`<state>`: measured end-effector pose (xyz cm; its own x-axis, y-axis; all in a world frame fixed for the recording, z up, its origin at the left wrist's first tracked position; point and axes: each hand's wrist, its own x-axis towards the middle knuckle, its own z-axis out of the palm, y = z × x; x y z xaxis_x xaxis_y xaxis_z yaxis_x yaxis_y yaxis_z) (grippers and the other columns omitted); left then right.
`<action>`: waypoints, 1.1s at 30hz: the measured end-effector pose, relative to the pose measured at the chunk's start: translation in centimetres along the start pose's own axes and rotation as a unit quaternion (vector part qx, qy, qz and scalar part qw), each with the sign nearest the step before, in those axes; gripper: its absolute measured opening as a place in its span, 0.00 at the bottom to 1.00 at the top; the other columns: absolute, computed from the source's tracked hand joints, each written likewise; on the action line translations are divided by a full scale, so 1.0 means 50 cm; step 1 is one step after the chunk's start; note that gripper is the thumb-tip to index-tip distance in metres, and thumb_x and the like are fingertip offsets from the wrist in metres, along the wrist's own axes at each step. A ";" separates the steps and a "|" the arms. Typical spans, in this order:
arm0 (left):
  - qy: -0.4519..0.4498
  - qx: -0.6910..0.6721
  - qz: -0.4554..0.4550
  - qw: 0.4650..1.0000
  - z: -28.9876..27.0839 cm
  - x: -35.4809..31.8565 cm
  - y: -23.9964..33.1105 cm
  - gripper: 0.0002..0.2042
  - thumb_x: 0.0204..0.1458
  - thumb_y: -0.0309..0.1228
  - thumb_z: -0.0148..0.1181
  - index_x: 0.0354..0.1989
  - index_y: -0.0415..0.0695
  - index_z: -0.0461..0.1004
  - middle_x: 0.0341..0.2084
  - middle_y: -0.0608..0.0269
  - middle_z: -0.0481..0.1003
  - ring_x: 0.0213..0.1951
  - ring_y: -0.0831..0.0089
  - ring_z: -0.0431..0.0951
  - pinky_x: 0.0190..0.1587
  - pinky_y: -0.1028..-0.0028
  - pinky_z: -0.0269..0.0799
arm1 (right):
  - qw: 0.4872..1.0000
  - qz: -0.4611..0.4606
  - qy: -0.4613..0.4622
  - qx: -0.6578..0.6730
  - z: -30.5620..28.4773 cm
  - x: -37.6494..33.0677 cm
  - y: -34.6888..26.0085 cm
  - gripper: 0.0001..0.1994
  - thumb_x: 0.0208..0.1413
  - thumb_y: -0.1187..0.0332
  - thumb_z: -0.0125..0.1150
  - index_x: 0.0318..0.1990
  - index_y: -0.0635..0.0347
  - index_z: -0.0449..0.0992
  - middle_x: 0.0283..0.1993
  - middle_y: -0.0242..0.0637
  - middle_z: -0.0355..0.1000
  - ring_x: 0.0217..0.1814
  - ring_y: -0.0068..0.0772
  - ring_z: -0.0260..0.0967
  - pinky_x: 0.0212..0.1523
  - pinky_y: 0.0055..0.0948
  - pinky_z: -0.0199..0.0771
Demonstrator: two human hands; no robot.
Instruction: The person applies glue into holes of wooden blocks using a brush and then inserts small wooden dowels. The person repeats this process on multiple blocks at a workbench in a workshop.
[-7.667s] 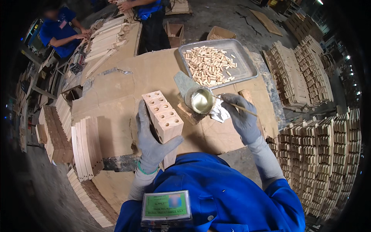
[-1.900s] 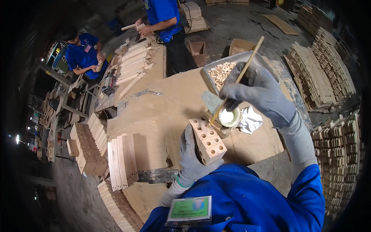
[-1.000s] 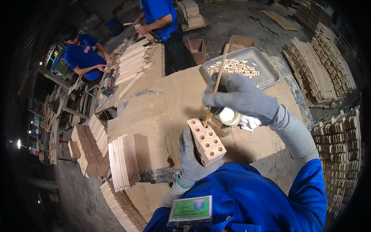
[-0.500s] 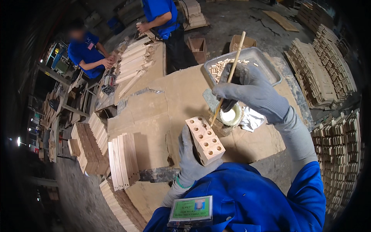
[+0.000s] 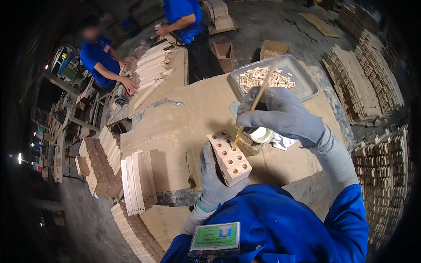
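My gloved left hand (image 5: 213, 184) grips a bundle of wooden pieces (image 5: 230, 158), their end faces turned up and showing two rows of drilled holes. My right hand (image 5: 280, 115), gloved in grey, pinches a thin wooden stick (image 5: 259, 94). The stick's lower tip is at one of the holes near the bundle's right side; whether it is inside I cannot tell. Below the right hand stands a pot of whitish liquid (image 5: 262, 135), partly hidden by that hand. A white cloth (image 5: 283, 142) lies beside the pot.
A grey tray of small wooden dowels (image 5: 307, 90) stands at the far right of the cardboard-covered table (image 5: 171, 127). Wooden strips (image 5: 139, 182) lie at the left edge, near more stacked pieces (image 5: 103, 168). Two co-workers in blue (image 5: 98, 65) stand at the far left. Wood stacks (image 5: 364, 83) line the right.
The stick's tip has moved from beside the bundle onto its holed face. My right hand has shifted slightly left and nearer, uncovering more dowels. A co-worker's hands have moved apart.
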<state>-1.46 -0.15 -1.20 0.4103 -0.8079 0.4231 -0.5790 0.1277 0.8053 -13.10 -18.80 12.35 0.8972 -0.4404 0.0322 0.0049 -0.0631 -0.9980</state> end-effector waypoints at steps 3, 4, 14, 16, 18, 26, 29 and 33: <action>-0.010 0.004 -0.012 1.000 -0.013 0.007 0.002 0.57 0.28 0.29 0.73 0.65 0.32 0.36 0.55 0.45 0.61 0.54 0.56 0.66 0.55 0.62 0.63 | 1.000 -0.014 -0.010 -0.001 -0.014 -0.008 0.000 0.13 0.50 0.71 0.64 0.43 0.66 0.73 0.37 0.36 0.74 0.40 0.24 0.71 0.43 0.24 0.73; -0.015 0.007 -0.018 1.000 -0.020 0.010 0.002 0.58 0.29 0.27 0.73 0.66 0.33 0.33 0.57 0.47 0.60 0.55 0.61 0.66 0.56 0.65 0.63 | 0.999 -0.035 -0.015 0.021 -0.019 -0.007 0.007 0.13 0.49 0.72 0.65 0.42 0.66 0.73 0.37 0.36 0.74 0.40 0.25 0.71 0.44 0.25 0.73; 0.261 -0.037 -0.056 0.963 -0.123 0.019 -0.088 0.60 0.27 0.27 0.73 0.66 0.34 0.30 0.59 0.47 0.55 0.57 0.58 0.62 0.58 0.63 0.59 | 0.970 -0.065 0.212 0.101 -0.089 -0.063 0.045 0.10 0.49 0.75 0.61 0.39 0.68 0.71 0.38 0.47 0.73 0.39 0.36 0.74 0.38 0.32 0.79; 0.300 0.074 -0.032 0.951 -0.105 0.001 -0.132 0.59 0.27 0.32 0.74 0.64 0.31 0.33 0.58 0.45 0.55 0.57 0.55 0.61 0.59 0.59 0.57 | 0.965 -0.059 0.235 0.103 -0.098 -0.064 0.069 0.09 0.50 0.74 0.60 0.38 0.67 0.71 0.38 0.47 0.73 0.39 0.36 0.74 0.37 0.32 0.80; 0.283 0.158 -0.032 0.945 -0.093 -0.004 -0.154 0.59 0.27 0.34 0.74 0.64 0.31 0.35 0.58 0.44 0.54 0.56 0.54 0.61 0.56 0.58 0.59 | 0.957 -0.044 0.266 0.109 -0.109 -0.072 0.089 0.09 0.52 0.74 0.59 0.38 0.67 0.70 0.38 0.47 0.73 0.38 0.36 0.74 0.37 0.32 0.80; 0.234 0.268 -0.064 0.932 -0.060 0.096 -0.266 0.52 0.29 0.45 0.71 0.62 0.35 0.48 0.52 0.37 0.58 0.52 0.44 0.61 0.53 0.52 0.59 | 0.929 -0.044 0.351 0.108 -0.179 -0.090 0.191 0.10 0.56 0.74 0.55 0.45 0.65 0.70 0.40 0.43 0.73 0.36 0.32 0.74 0.35 0.29 0.80; 0.193 0.207 -0.136 0.949 -0.066 0.212 -0.322 0.48 0.32 0.46 0.70 0.62 0.38 0.53 0.51 0.36 0.59 0.52 0.43 0.61 0.55 0.53 0.57 | 0.921 -0.053 0.369 0.110 -0.218 -0.104 0.206 0.09 0.56 0.73 0.55 0.44 0.64 0.71 0.40 0.41 0.73 0.37 0.31 0.74 0.35 0.28 0.80; 0.118 0.217 -0.279 0.928 -0.068 0.391 -0.452 0.48 0.32 0.52 0.66 0.63 0.43 0.53 0.51 0.40 0.61 0.52 0.44 0.62 0.55 0.56 0.57 | 0.915 -0.056 0.386 0.103 -0.242 -0.101 0.212 0.07 0.57 0.72 0.55 0.42 0.60 0.71 0.39 0.40 0.73 0.37 0.29 0.74 0.34 0.27 0.80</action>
<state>22.03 -16.90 -9.69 0.8452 -0.5227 0.1116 -0.4383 -0.5583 0.7044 -22.92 -28.10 2.26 0.3076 -0.9478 0.0844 0.2313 -0.0115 -0.9728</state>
